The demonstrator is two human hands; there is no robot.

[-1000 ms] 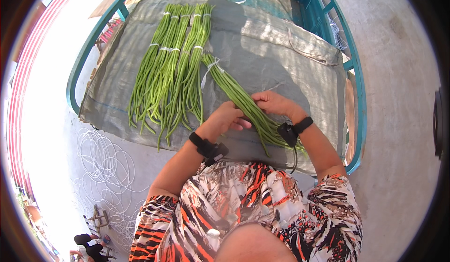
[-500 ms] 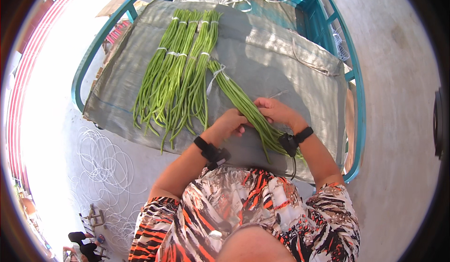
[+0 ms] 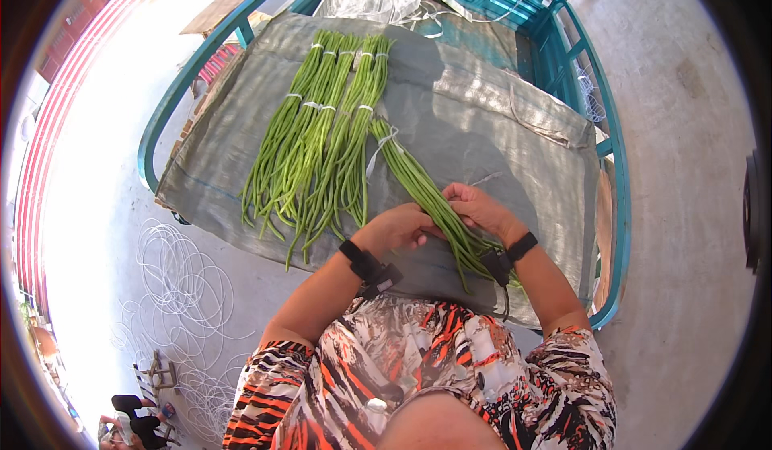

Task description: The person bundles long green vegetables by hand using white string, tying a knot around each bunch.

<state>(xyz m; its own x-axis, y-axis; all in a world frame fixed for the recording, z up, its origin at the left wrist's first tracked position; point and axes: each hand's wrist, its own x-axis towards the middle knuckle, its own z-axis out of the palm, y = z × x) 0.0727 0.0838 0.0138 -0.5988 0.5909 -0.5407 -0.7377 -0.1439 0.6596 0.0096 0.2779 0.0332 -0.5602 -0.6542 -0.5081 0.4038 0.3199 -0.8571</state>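
Observation:
A bundle of long green beans (image 3: 412,173) lies slanted on the grey sheet, its upper end bound by a white tie (image 3: 388,138) with a loose tail. My left hand (image 3: 404,227) is closed at the bundle's left side, fingertips curled against and partly under the beans. From the right, my right hand (image 3: 478,209) is closed on the same stretch, thumb and fingers pressed together at the stalks. Whether a tie is between the fingers is hidden. A thin whitish strip (image 3: 487,178) lies just beyond my right hand. Left of it, several bean bundles (image 3: 318,144) lie side by side, each with white ties.
The grey sheet (image 3: 531,172) covers a cart bed with teal rails (image 3: 618,209). Clear plastic baskets (image 3: 362,1) stand at the far end. Tangled white cord (image 3: 181,281) lies on the floor at left, near a small stool (image 3: 163,372) and a person's dark-clothed legs (image 3: 145,426).
The whole view has shifted slightly, so the cart and beans sit lower and farther right. Both hands stay at the bundle, the left with its fingers moved a little along the beans.

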